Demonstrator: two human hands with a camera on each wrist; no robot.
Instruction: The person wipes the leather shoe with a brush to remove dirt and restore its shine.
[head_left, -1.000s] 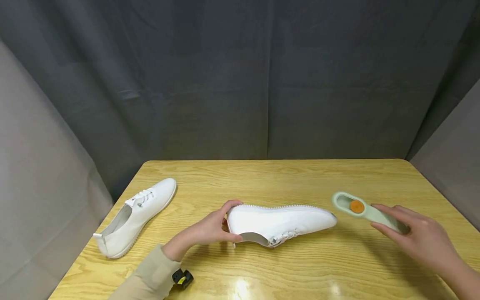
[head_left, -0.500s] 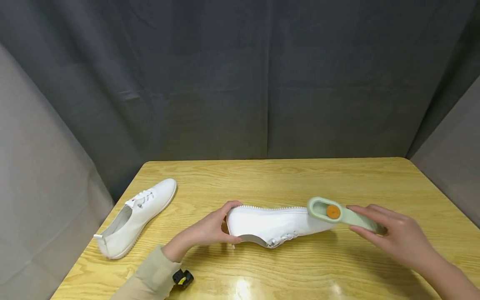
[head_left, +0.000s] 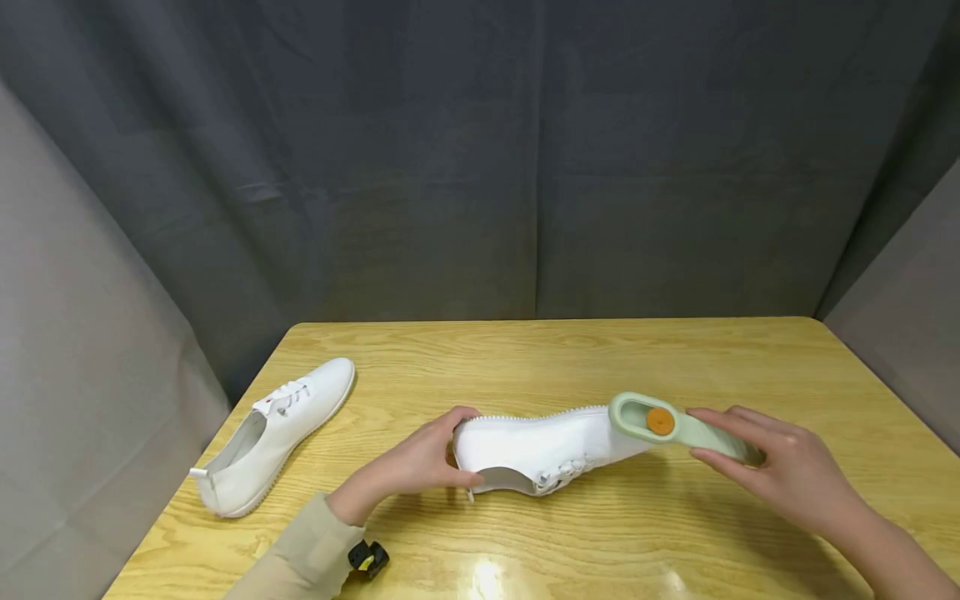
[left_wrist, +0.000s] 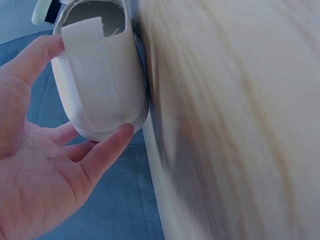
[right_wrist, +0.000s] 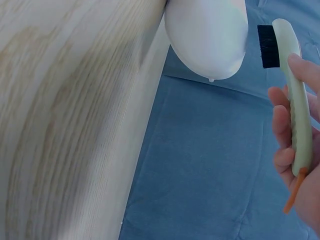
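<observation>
On its side, a white lace-up shoe (head_left: 525,446) shows its opening towards me and its toe to the right. My left hand (head_left: 427,454) grips it by the heel. In the left wrist view the thumb lies at the collar by the heel tab (left_wrist: 90,65), and the fingers reach the sole edge. My right hand (head_left: 780,467) holds a light green shoe brush (head_left: 712,435) with an orange button (head_left: 660,421) by its handle, its head above the shoe's toe. Black bristles (right_wrist: 268,46) face the shoe's toe (right_wrist: 210,40) across a small gap in the right wrist view.
The matching white shoe (head_left: 277,437) stands upright at the left of the wooden table (head_left: 525,367). A small black device (head_left: 367,557) sits by the left sleeve cuff. Dark curtain (head_left: 420,167) hangs behind the table, with paler cloth at both sides.
My right hand has brought the brush leftwards from beyond the toe to over it. The shoe's toe has tilted slightly upwards. My left hand keeps its grip on the heel.
</observation>
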